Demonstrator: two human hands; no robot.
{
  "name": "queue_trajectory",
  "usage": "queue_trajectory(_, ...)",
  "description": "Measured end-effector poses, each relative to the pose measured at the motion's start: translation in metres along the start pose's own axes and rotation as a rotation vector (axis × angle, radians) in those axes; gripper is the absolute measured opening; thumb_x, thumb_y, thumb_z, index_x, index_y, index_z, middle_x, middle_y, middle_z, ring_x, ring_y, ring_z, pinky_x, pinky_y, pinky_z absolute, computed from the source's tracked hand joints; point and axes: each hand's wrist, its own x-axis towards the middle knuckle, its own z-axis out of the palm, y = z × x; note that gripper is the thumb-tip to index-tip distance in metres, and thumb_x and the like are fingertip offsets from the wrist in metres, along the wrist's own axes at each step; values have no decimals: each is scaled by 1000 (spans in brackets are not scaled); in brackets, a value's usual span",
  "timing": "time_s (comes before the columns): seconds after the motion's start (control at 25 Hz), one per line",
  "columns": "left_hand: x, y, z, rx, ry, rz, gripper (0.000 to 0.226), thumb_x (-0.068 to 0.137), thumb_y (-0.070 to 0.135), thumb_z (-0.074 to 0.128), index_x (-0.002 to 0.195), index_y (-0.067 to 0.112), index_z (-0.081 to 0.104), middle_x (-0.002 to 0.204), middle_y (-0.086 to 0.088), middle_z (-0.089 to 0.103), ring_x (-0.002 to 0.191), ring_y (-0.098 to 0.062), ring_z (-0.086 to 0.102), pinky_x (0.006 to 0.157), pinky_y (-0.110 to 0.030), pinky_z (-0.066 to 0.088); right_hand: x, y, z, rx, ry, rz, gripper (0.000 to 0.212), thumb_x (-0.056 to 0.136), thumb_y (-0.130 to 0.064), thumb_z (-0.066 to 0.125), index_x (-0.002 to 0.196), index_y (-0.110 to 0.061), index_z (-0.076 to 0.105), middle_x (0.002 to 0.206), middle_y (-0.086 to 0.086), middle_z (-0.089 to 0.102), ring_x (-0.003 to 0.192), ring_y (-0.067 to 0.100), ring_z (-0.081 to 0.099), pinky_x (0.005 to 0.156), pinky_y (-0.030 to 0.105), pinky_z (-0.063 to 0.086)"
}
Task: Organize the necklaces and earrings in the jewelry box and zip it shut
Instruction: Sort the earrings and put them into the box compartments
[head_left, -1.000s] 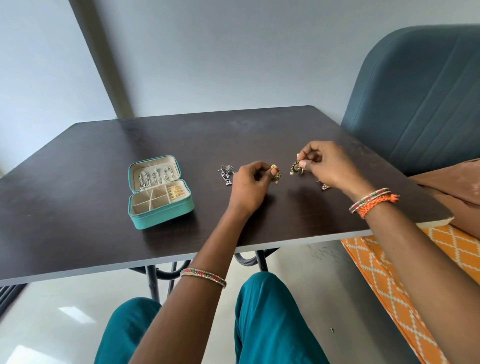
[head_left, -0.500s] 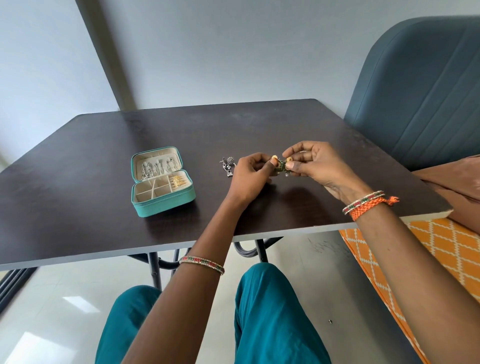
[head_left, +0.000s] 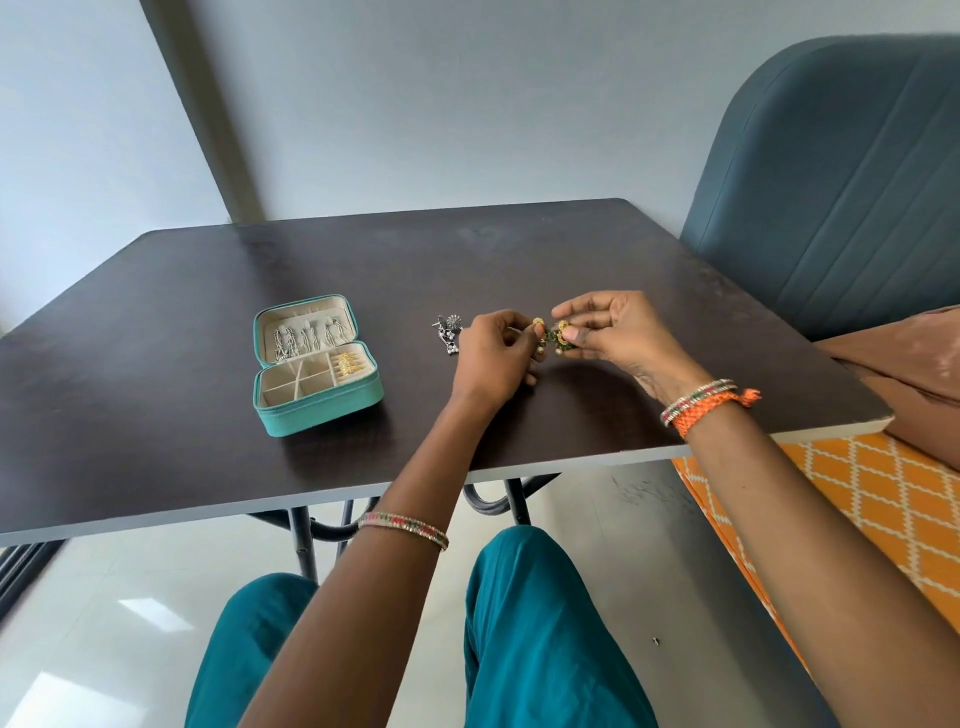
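Note:
A teal jewelry box (head_left: 322, 410) lies open on the dark table (head_left: 156, 364), left of my hands. Silver necklaces (head_left: 306, 338) hang in its lid and gold earrings (head_left: 349, 364) sit in a rear right compartment. My left hand (head_left: 493, 358) pinches one gold and green earring (head_left: 540, 338). Its twin (head_left: 561, 338) is pinched by my right hand (head_left: 613, 338), and the two earrings touch between the hands. A silver earring (head_left: 449, 332) lies on the table just left of my left hand.
A blue-grey padded chair (head_left: 831, 197) stands at the table's right side. Brown cloth (head_left: 914, 374) and an orange patterned fabric (head_left: 883, 509) lie to the right of the table edge. My knees in teal trousers sit under the near edge.
My hands came together, so the two gold and green earrings now meet between them. A small piece that lay on the table beside my right hand is no longer visible.

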Motion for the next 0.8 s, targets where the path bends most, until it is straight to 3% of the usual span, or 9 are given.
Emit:
queue_trajectory(0.12, 15, 1, 5, 291, 45, -28, 16, 92, 19, 57, 81, 10, 65, 65, -5, 67, 30, -6, 51, 41, -18, 42, 11, 7, 5, 22, 58, 40, 9, 83, 8, 64, 90, 2, 65, 75, 9, 65, 61, 6, 65, 55, 17, 55)
queue_trajectory(0.2, 27, 6, 5, 382, 7, -85, 15, 91, 19, 56, 84, 10, 65, 67, -8, 67, 31, -9, 51, 44, -18, 44, 19, 5, 6, -38, 48, 76, 8, 82, 3, 68, 90, 0, 67, 73, 7, 63, 64, 9, 63, 52, 15, 53)
queue_trajectory(0.32, 40, 10, 2, 404, -47, -136, 11, 91, 17, 56, 87, 10, 64, 59, -4, 61, 38, -13, 54, 40, -19, 49, 31, 3, 6, -158, 36, 126, 8, 80, -5, 73, 80, -11, 69, 75, 2, 66, 68, 8, 63, 46, 14, 48)
queue_trajectory(0.44, 44, 6, -1, 358, -34, -162, 12, 91, 16, 57, 83, 8, 62, 53, -2, 57, 27, -3, 46, 31, -14, 39, 43, 7, 11, -291, 84, 84, 15, 76, -13, 77, 69, -22, 68, 69, -3, 67, 65, 10, 63, 41, 16, 43)
queue_trajectory(0.56, 47, 1, 2, 315, 3, -189, 16, 90, 15, 59, 75, 9, 58, 50, -4, 55, 23, -3, 41, 31, -12, 35, 46, 7, 15, -376, 137, 49, 9, 77, -13, 76, 75, -19, 70, 64, -6, 63, 55, 7, 57, 37, 15, 40)
queue_trajectory(0.8, 47, 6, 1, 293, 28, -254, 32, 88, 15, 63, 61, 9, 46, 53, -7, 55, 25, -7, 43, 32, -14, 36, 21, -21, -20, -155, 123, 70, 9, 87, 1, 62, 90, -5, 67, 73, 7, 64, 57, 14, 62, 46, 24, 54)
